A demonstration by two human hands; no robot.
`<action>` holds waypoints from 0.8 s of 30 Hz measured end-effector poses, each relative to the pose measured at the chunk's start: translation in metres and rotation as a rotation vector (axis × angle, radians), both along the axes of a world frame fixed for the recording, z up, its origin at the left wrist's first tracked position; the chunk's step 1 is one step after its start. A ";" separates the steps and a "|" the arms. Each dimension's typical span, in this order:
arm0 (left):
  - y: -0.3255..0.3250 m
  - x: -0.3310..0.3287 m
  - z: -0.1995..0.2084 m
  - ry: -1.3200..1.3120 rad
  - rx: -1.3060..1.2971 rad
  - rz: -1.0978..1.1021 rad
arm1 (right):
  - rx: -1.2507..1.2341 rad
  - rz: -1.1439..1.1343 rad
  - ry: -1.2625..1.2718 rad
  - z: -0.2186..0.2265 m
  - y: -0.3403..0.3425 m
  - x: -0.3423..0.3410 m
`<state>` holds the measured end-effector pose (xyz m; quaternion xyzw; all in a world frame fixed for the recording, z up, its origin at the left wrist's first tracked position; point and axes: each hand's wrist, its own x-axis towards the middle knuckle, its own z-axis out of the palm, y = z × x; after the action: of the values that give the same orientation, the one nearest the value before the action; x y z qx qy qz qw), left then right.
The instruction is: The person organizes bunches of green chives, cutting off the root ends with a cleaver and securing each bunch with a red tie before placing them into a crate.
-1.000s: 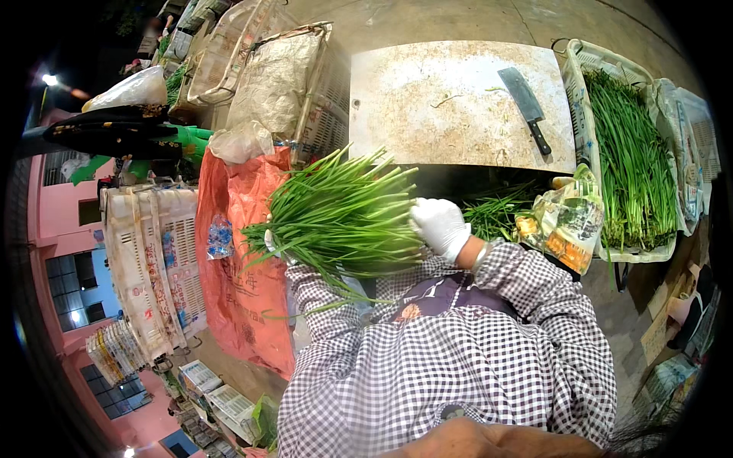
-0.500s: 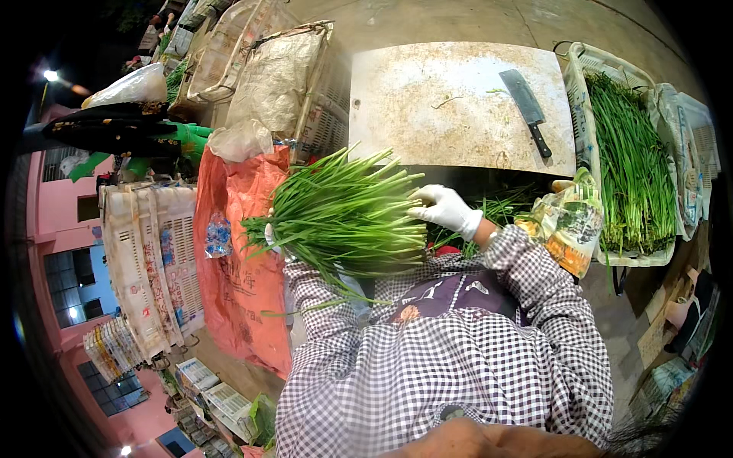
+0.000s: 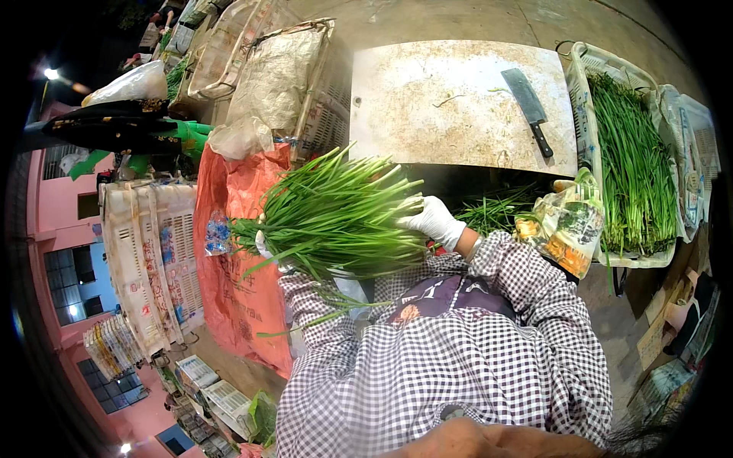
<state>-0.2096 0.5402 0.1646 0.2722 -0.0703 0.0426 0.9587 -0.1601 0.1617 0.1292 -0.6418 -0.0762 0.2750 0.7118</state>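
Note:
A big loose bunch of garlic chives [image 3: 328, 214] lies across in front of me, pale stalk ends to the right and green leaf tips to the left. My left hand [image 3: 262, 243], in a white glove, is wrapped around the leafy end; leaves cover most of its fingers. At the pale ends, my white-gloved right hand [image 3: 437, 221] has its fingers closed on some stalks. A few stray leaves dangle over my left sleeve. Beyond the bunch, a cleaver [image 3: 527, 111] with a black handle rests on a stained white board [image 3: 427, 91].
On the right stands a white plastic crate [image 3: 584, 130] full of chives, with a printed plastic bag [image 3: 569, 221] beside it. Loose chives [image 3: 496, 210] lie in shadow below the board. A red plastic sack [image 3: 244, 305] and stacked white crates [image 3: 153, 259] are at the left.
My right hand has moved left, further in against the stalk ends. The left hand and leafy end have shifted slightly left. The cleaver and board stay put.

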 end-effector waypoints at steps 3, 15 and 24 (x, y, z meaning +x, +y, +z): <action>0.024 -0.008 -0.007 -0.028 -0.006 -0.131 | 0.023 -0.039 -0.037 -0.001 0.005 -0.004; 0.030 -0.008 -0.019 -0.089 -0.064 -0.128 | -0.563 0.368 -0.432 -0.036 -0.106 0.047; 0.032 -0.008 -0.019 -0.044 -0.016 -0.081 | -0.067 0.249 -0.201 -0.039 -0.027 0.025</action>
<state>-0.2179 0.5718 0.1452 0.2607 -0.1021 0.0105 0.9600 -0.1346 0.1350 0.0902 -0.6752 -0.2166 0.2980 0.6391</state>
